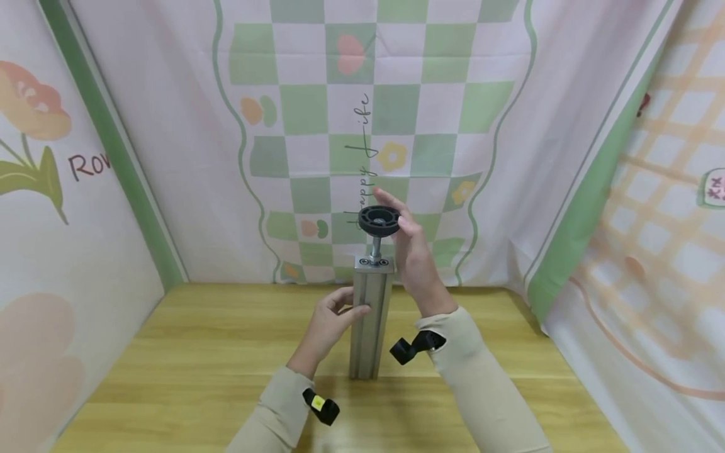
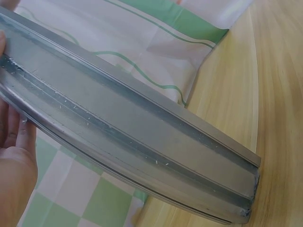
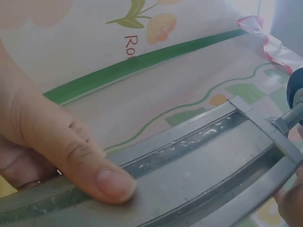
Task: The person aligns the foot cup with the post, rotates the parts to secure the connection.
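A grey aluminium profile (image 1: 369, 343) stands upright on the table, topped by an end plate (image 1: 387, 268) with screws. From the plate rises a threaded rod (image 1: 376, 246) carrying a black round levelling foot (image 1: 370, 230). My left hand (image 1: 330, 319) grips the profile around its middle, and its thumb (image 3: 113, 182) lies across the grooved face in the right wrist view. Fairly straight, the fingers of my right hand (image 1: 418, 267) touch the right rim of the foot. Small pale shavings dot the profile's grooves (image 2: 90, 118).
The wooden table (image 1: 226, 352) spreads around the profile. Behind it hangs a checked green and white curtain (image 1: 306, 110), with printed curtains (image 1: 34, 251) at both sides. A small black camera sits at each wrist.
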A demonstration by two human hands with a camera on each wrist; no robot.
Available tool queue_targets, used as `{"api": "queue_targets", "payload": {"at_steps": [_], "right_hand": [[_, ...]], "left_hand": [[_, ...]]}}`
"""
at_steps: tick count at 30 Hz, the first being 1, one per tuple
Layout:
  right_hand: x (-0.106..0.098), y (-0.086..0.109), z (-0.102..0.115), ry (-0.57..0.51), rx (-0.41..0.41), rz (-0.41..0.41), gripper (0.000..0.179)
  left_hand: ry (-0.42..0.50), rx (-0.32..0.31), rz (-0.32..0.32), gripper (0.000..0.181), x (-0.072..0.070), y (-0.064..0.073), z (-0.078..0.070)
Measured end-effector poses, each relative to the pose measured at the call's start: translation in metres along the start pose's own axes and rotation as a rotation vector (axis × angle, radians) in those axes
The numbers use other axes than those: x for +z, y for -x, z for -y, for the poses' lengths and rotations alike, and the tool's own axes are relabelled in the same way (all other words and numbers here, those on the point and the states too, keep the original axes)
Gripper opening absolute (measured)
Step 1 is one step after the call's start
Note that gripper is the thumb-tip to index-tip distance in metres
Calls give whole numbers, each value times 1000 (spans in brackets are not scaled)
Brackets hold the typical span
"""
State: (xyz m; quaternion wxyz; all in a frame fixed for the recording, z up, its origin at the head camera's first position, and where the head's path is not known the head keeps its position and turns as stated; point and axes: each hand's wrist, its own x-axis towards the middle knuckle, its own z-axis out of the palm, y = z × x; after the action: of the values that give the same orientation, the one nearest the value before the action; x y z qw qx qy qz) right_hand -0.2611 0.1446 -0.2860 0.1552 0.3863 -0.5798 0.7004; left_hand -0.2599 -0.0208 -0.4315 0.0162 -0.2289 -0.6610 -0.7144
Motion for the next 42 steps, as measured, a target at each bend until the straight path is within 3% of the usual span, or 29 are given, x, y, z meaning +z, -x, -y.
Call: {"api": "queue_targets", "payload": {"at_steps": [9,21,31,37,42], "right_hand": [[2,-3,-4,-105,-12,-25,40],[4,2,-5,-16,-21,-82,34],[14,16,-1,43,-25,-252,19],[24,17,0,20,-23,-337,24],[29,17,0,113,-13,-374,27]], "left_hand": [[-1,-1,-1,46,0,-1,2],[-11,-3,-9,43,1,-1,1],[-22,-18,-21,45,1,-1,3],[-29,-12,-19,44,1,0,4],[-25,-12,-15,43,0,-1,5]]}}
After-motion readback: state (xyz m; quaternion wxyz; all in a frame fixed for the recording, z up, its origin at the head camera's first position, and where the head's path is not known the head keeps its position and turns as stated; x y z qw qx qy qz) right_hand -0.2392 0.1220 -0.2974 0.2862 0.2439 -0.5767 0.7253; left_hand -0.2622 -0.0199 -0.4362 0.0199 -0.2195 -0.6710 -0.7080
